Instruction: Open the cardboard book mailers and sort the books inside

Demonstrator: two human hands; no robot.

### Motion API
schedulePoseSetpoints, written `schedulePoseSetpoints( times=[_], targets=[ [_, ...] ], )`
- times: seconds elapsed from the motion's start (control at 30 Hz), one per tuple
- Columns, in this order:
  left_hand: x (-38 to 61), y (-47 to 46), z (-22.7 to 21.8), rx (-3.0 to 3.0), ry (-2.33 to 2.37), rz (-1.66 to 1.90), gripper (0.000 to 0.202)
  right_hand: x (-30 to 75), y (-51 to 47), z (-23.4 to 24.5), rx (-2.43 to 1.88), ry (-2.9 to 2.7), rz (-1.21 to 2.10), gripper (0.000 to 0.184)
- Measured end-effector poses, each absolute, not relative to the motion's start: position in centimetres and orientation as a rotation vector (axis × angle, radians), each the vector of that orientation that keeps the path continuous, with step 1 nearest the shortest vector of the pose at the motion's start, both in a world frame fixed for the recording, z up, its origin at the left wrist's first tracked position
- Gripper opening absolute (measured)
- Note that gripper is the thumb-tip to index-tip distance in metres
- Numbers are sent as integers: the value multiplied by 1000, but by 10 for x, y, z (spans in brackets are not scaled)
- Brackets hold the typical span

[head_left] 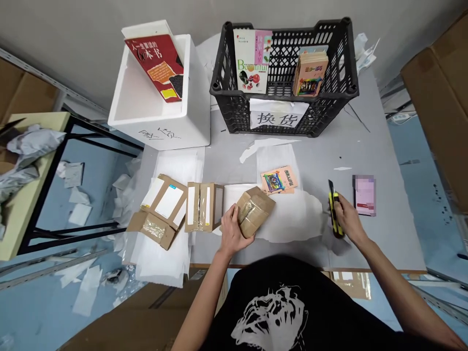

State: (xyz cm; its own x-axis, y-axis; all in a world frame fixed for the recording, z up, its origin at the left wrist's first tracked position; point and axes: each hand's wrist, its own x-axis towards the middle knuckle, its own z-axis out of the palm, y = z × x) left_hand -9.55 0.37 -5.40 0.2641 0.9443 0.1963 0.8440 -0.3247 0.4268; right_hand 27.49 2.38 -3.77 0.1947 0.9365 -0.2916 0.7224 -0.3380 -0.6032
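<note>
Black shirt [316, 307] at table edge [395, 269], left hand [234, 230] closed on carton [258, 209], right hand [348, 218] around knife [332, 209], gap between

One head-worn camera looks forward and steeply down from above the black shirt [270, 317], taking in the nearby table [325, 158] and the wall [197, 10] behind.

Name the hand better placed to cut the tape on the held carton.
Probably the right hand: it grips the yellow-and-black cutter, while the left hand is occupied holding the carton.
</note>
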Motion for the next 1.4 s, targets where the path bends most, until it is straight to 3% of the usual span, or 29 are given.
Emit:
schedulePoseSetpoints(
  times=[0.1,0.2,0.53,1.1,1.4],
  targets=[
    [-95,-1,-62,2304,1673,605,106,248,26,11,-1931,-1423,1458,46],
    [-97,-5,-65,2307,1683,647,108,217,39,46,-1718,-1685,1752,39],
    [-100,-12,-68,2278,1752,607,112,166,90,92,-1365,-2417,1777,39],
    [-85,2,-59,2264,1739,530,109,167,68,75,-1537,-2930,698,51],
    [-65,21,-52,2252,1748,347,102,162,76,66,-1628,-3103,408,61]
  ],
)
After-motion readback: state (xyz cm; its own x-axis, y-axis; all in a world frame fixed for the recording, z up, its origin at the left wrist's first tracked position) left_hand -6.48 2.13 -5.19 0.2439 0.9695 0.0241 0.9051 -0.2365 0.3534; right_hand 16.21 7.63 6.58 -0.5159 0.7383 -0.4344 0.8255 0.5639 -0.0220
